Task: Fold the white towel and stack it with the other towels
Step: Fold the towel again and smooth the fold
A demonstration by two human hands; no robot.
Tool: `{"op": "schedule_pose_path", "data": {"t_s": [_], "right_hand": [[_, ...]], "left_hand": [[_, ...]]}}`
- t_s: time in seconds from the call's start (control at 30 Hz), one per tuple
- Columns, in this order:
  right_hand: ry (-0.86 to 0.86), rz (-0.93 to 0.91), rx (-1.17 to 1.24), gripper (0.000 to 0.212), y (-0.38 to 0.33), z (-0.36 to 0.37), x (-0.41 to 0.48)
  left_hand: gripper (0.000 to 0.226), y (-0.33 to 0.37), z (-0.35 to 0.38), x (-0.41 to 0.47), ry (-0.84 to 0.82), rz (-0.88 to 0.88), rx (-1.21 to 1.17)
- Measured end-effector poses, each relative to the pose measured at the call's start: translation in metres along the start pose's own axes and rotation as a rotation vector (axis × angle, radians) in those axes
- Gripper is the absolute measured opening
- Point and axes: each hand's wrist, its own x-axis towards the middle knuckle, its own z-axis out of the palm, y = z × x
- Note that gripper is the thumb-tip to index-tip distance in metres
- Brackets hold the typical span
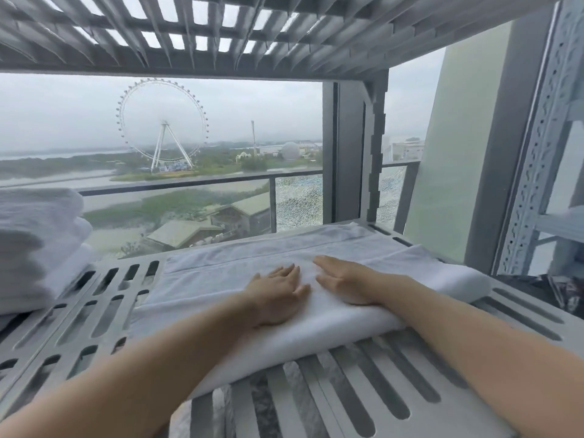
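The left hand [278, 295] and right hand [344, 279] press flat, fingers straight, side by side on the folded white towel [215, 276] on the slotted shelf [94, 314]; bare shelf separates its left edge from the towel stack [34, 241]

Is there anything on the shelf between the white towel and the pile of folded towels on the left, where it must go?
Nothing visible. The white towel lies flat under the left hand and right hand; between it and the pile of folded towels there is only bare slotted shelf.
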Motion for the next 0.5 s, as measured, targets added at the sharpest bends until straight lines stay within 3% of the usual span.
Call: {"op": "schedule_pose_path", "data": {"t_s": [0.2, 0.37, 0.5], "right_hand": [[-0.075, 0.042, -0.067, 0.057, 0.062, -0.026, -0.012], [-0.058, -0.034, -0.013, 0.055, 0.070, -0.027, -0.009], [-0.091, -0.019, -0.121, 0.055, 0.100, -0.042, -0.015]], "left_hand": [[0.060, 0.008, -0.011, 0.013, -0.129, -0.098, 0.073], [0.058, 0.058, -0.017, 0.058, 0.073, 0.000, -0.061], [0.063, 0.067, 0.007, 0.079, 0.049, 0.016, -0.027]]}}
